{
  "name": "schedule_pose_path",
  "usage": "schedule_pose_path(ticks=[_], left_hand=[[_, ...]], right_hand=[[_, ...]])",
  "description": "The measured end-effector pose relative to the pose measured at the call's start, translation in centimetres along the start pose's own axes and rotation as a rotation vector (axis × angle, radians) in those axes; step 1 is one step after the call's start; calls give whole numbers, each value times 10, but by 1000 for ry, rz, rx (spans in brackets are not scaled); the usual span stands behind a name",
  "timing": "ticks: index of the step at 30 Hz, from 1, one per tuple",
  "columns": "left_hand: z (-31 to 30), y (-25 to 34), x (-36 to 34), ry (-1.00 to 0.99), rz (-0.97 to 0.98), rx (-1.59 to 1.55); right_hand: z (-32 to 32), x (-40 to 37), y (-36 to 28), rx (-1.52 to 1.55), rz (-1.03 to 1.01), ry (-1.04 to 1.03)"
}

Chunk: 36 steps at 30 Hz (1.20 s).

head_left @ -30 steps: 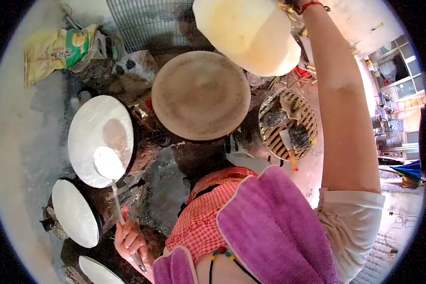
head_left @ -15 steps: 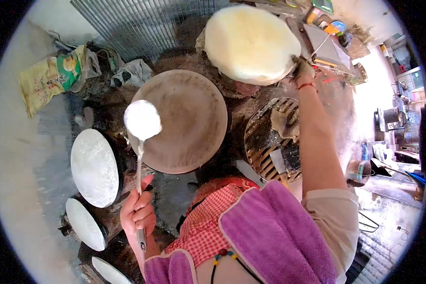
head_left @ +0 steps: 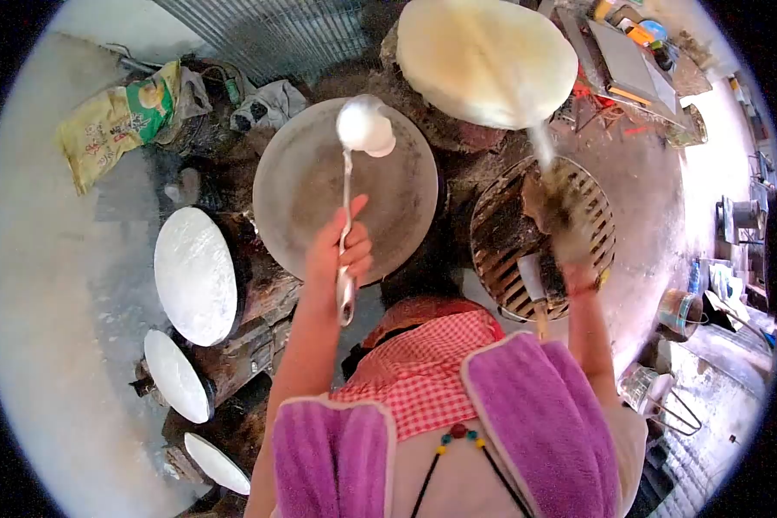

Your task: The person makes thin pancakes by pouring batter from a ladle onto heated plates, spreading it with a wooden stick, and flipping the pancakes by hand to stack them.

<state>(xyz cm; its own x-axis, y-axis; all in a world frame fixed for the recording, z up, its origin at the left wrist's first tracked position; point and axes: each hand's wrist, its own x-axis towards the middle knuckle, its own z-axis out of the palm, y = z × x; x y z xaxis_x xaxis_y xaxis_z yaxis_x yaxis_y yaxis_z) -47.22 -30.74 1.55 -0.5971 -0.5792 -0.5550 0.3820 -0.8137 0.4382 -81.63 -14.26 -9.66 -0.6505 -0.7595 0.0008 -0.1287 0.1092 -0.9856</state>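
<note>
faces a wide, round grey-brown griddle (head_left: 388, 216) near the middle, with a pale round flatbread (head_left: 483, 60) beyond its far right edge. has a round slatted grate (head_left: 593, 186) at the right, under dark pieces, and three white-coated discs (head_left: 196, 276) in a row down the left. grips a metal ladle (head_left: 347, 173) by the handle in the closed left hand (head_left: 341, 246), above the griddle, with white batter (head_left: 375, 138) at the bowl. has a scraper (head_left: 531, 276) lying on the grate, near the blurred right hand (head_left: 568, 224); cannot tell whether open or gripping.
</note>
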Motion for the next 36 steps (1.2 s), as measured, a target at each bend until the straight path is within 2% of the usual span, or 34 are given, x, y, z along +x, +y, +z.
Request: schedule_pose_path(ticks=[1, 3, 4, 6, 7, 9, 10, 12, 13, 14, 16, 17, 19, 21, 23, 24, 25, 26, 28, 30, 33, 34, 35, 36], left_hand=[[-3, -6, 9, 19, 7, -12], [-2, -13, 20, 26, 5, -19], [0, -17, 22, 24, 10, -5], [1, -22, 27, 2, -14, -2], [-5, -22, 30, -18, -39, 0], [-19, -13, 38, -111, -75, -52], [-24, -1, 44, -74, -48, 19], [-32, 22, 50, 62, 94, 255], [-33, 30, 49, 159, 208, 419], [-40, 32, 46, 153, 201, 414], [-55, 37, 42, 391, 488, 416], [-69, 39, 39, 390, 498, 407], [-101, 38, 17, 362, 629, 196], [-125, 36, -24, 377, 655, 158], [-145, 36, -75, 408, 700, 188], [-156, 34, -107, 357, 741, 207], [-164, 28, -136, 308, 783, 219], [-157, 22, -159, 384, 772, 244], [-160, 16, -182, 456, 755, 269], [-177, 10, -188, 563, 557, 327], [-190, 0, -192, 563, 668, 204], [-197, -2, -202, 617, 705, 204], [-200, -3, -219, 607, 709, 195], [-200, -6, -237, 664, 800, 253]], right_hand=[[24, -40, -26, -266, -119, -14], [39, -91, 2, -242, -62, -256], [50, -101, 7, -246, -55, -243], [72, -115, 9, -806, -179, -333], [84, -118, 10, -825, -163, -310], [99, -116, 8, -663, -147, -235], [99, -120, 3, -686, -129, -201], [106, -127, -9, -909, 4, -391], [115, -128, -17, -922, 9, -382], [129, -129, -26, -846, -11, -343], [163, -122, -27, -772, -47, -305], [186, -114, -13, -774, -103, -293], [202, -95, -13, -770, -172, -305], [203, -77, -36, -842, 114, -465], [171, -92, -74, -443, -126, -300], [166, -103, -72, -447, -145, -317], [163, -113, -66, -507, -13, -301], [164, -122, -64, -564, 136, -278], [204, -120, -73, -593, 73, -290], [225, -97, -78, -626, -5, -302], [240, -56, -78, -867, 123, -444], [222, -56, -74, -638, -83, -371], [213, -65, -72, -646, -92, -365], [205, -84, -75, -597, 37, -312]])
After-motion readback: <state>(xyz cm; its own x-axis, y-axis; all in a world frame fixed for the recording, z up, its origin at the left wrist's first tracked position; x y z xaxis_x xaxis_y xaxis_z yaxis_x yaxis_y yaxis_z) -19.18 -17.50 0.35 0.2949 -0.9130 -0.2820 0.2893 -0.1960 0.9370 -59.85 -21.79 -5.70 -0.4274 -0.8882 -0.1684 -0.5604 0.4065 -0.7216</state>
